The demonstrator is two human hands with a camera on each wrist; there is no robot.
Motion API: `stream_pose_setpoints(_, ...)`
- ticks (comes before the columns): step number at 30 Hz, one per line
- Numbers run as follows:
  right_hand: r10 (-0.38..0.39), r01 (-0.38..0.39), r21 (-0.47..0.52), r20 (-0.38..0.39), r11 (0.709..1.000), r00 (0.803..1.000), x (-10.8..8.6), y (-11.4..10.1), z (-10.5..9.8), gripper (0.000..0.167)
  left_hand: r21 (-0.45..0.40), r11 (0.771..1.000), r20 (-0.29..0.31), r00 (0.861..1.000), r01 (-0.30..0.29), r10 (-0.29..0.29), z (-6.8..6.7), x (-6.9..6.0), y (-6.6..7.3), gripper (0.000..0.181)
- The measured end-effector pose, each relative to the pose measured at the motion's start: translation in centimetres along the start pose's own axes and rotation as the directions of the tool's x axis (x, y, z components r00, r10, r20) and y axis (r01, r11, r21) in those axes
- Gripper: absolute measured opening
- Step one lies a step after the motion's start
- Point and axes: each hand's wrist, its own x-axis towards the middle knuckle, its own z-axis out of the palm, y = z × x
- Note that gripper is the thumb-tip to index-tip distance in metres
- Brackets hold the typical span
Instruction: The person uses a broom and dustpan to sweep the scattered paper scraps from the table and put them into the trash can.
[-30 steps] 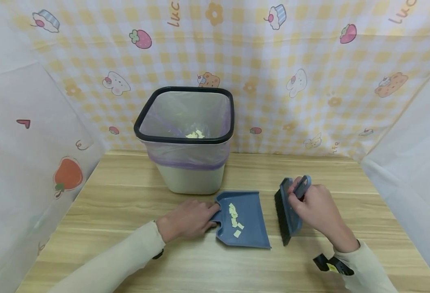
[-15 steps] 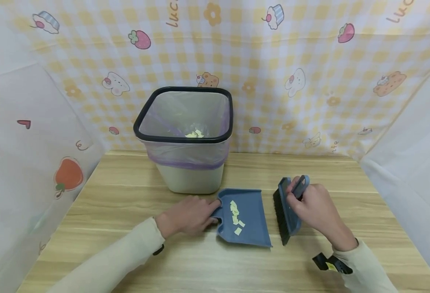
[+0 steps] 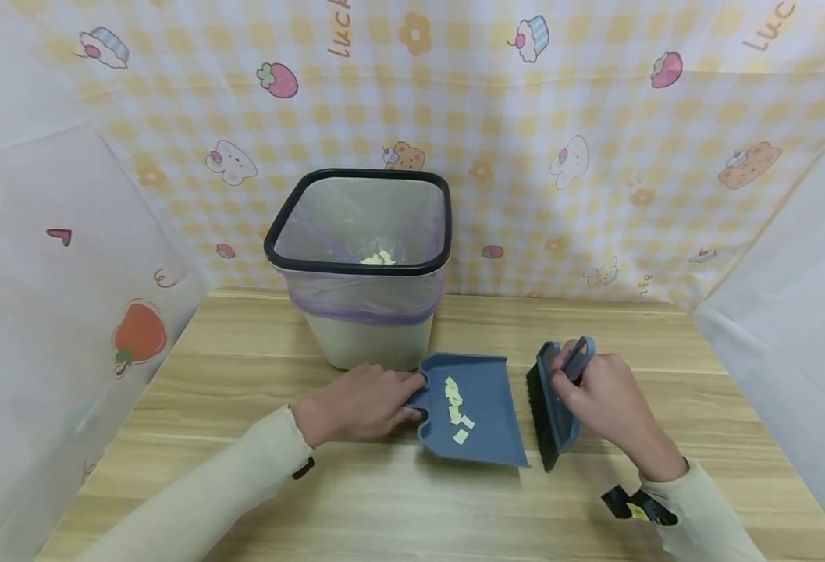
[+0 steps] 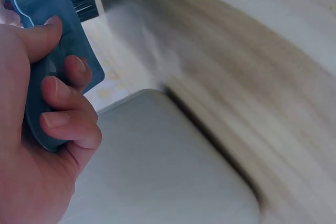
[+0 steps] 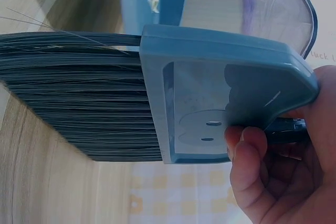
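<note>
My left hand (image 3: 366, 402) grips the handle of a blue dustpan (image 3: 489, 414) just in front of the bin. Several pale yellow paper scraps (image 3: 454, 402) lie on the pan near its handle end. In the left wrist view, curled fingers (image 4: 71, 124) wrap the dustpan handle. My right hand (image 3: 612, 398) holds a blue hand brush (image 3: 560, 398) by its handle, to the right of the dustpan. The dark bristles (image 5: 79, 98) point left toward the pan's open edge, with a small gap between.
A pale bin (image 3: 370, 339) with a black rim and a clear, purple-edged liner stands at the back, yellow scraps inside. Around the wooden table (image 3: 243, 336) hang a checked cloth (image 3: 496, 109) behind and white sheets at both sides.
The dustpan, with its scraps, has moved slightly away from me and to the right, and seems lifted off the table. My right hand and the brush have barely moved.
</note>
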Motion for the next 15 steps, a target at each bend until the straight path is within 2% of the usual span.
stream_pose_setpoints(6, 0.007, -0.007, 0.001, -0.002, 1.000, 1.000, 0.0, 0.1, 0.0, 0.014, 0.001, 1.000, -0.016, 1.000, -0.025, 0.025, -1.2, 0.0, 0.2, 0.030)
stream_pose_setpoints(15, -0.005, 0.005, -0.003, 0.000, 1.000, 1.000, 0.0, 0.1, 0.2, 0.014, -0.012, 1.000, -0.014, 1.000, -0.027, 0.027, -2.8, 0.1, 0.6, 0.027)
